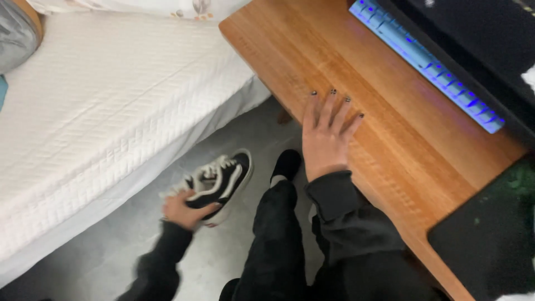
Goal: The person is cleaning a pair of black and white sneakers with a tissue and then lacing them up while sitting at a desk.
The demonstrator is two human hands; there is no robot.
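Left hand (183, 209) is down low, fingers curled round the heel end of a black sneaker (220, 184) and gripping it, holding it just above the grey floor (100, 251). One shoe only in that hand, and it is a good look at it: black upper, a white stripe sweeping along the side, white laces criss-crossed up the front, a thick white sole, toe pointing away from the person. It hangs tilted, heel lower than toe, between the bed (95, 111) and the person's raised leg (276, 234) in black trousers.

Just beside the toe of the shoe sits one foot in a black sock (287, 164), shoeless, close to the near edge of the wooden desk (390, 150). Whether the foot touches the floor is hard to tell.

Right hand (326, 134) is up on the desk, open and flat, palm pressed on the wood right at its near edge, four fingers with dark-painted nails spread out, gripping nothing. A dark sleeve (334, 198) runs back from the wrist.

Further out: one keyboard (423, 61) glowing blue lies along the far side of the desk, and one dark mat (490, 234) with green flecks covers the desk's right-hand corner. The bed carries a white quilted cover, its edge well apart from the desk.
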